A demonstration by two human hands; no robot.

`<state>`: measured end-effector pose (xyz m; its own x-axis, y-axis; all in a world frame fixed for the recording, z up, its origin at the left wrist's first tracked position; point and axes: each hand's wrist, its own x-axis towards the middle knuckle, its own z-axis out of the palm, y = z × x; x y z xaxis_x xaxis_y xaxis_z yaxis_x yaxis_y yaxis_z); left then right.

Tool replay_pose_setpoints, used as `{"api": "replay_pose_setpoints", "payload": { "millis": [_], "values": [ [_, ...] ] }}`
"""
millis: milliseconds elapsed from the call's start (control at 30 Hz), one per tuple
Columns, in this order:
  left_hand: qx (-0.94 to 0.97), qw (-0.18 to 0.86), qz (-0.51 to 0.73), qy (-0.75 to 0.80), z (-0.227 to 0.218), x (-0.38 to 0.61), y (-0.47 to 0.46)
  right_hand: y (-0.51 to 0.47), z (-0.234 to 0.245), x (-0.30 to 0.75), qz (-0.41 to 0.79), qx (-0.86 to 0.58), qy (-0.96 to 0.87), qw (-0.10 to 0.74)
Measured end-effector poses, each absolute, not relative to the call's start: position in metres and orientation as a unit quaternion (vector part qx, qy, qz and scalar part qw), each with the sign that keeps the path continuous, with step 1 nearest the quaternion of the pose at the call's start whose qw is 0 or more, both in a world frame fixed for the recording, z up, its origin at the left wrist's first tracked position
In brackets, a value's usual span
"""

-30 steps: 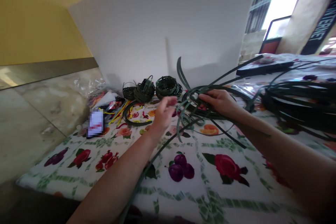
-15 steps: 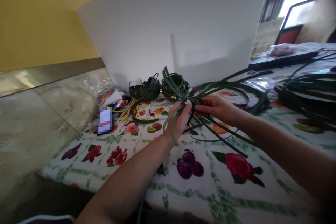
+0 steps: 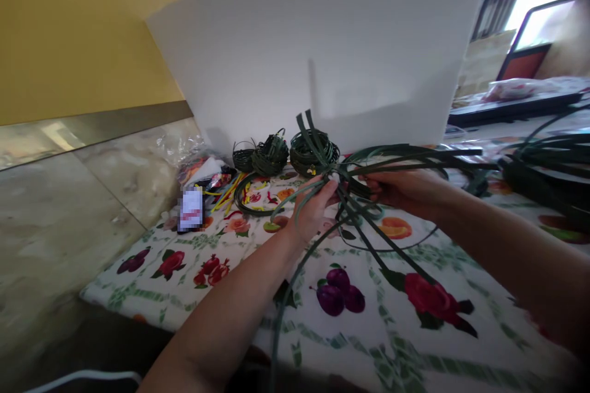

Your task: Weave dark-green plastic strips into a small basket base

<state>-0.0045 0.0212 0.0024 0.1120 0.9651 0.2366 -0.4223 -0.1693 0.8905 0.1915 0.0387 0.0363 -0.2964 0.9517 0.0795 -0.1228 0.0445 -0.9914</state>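
Flat dark green strips point(image 3: 369, 230) cross in a bundle and fan out in several directions above the table. My left hand point(image 3: 318, 201) is closed on the strips near their crossing, with the thumb on top. To its right, my right hand point(image 3: 400, 190) has its fingers curled together on one green strip beside the crossing; the fingertips are partly hidden. Two strip ends point up and away, several reach right over my right hand, and others hang toward me. One long strip drops past my left forearm to the table's front edge.
Woven green balls point(image 3: 271, 155) and a green coil point(image 3: 253, 199) lie at the back, near yellow strips point(image 3: 230, 192) and plastic-wrapped items point(image 3: 203, 166). A larger strip coil point(image 3: 553, 166) lies right. A white board point(image 3: 378, 43) stands behind the fruit-patterned tablecloth point(image 3: 179, 301).
My right hand has moved slightly right, away from the crossing. The strips have spread, and one now hangs down past my left forearm. The view has shifted a little.
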Motion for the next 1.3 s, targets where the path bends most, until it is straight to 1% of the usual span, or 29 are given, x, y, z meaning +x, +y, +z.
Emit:
{"api": "replay_pose_setpoints", "payload": {
  "millis": [133,200,333,433,633,733,933,1133,1300],
  "values": [
    [0.479,0.591,0.576,0.299,0.003,-0.008,0.023,0.035,0.046,0.201,0.667,-0.358,-0.528,0.384],
    [0.485,0.591,0.574,0.293,0.004,-0.009,0.022,0.032,0.049,0.204,0.699,-0.342,-0.511,0.364],
    [0.492,0.560,0.601,0.289,0.007,-0.014,0.025,0.029,0.051,0.206,0.720,-0.313,-0.498,0.368],
    [0.513,0.522,0.605,0.314,0.008,-0.020,0.030,0.030,0.052,0.208,0.721,-0.332,-0.485,0.368],
    [0.514,0.519,0.606,0.315,0.007,-0.024,0.036,0.036,0.049,0.211,0.700,-0.355,-0.483,0.388],
    [0.500,0.510,0.623,0.318,0.008,-0.022,0.035,0.035,0.039,0.200,0.676,-0.377,-0.511,0.374],
    [0.484,0.521,0.628,0.315,0.011,-0.018,0.030,0.027,0.018,0.175,0.658,-0.405,-0.534,0.344],
    [0.472,0.513,0.636,0.330,0.012,-0.021,0.033,0.023,0.020,0.175,0.721,-0.329,-0.522,0.314],
    [0.431,0.565,0.635,0.304,0.013,-0.016,0.029,0.022,0.013,0.167,0.719,-0.302,-0.528,0.335]
  ]
}}
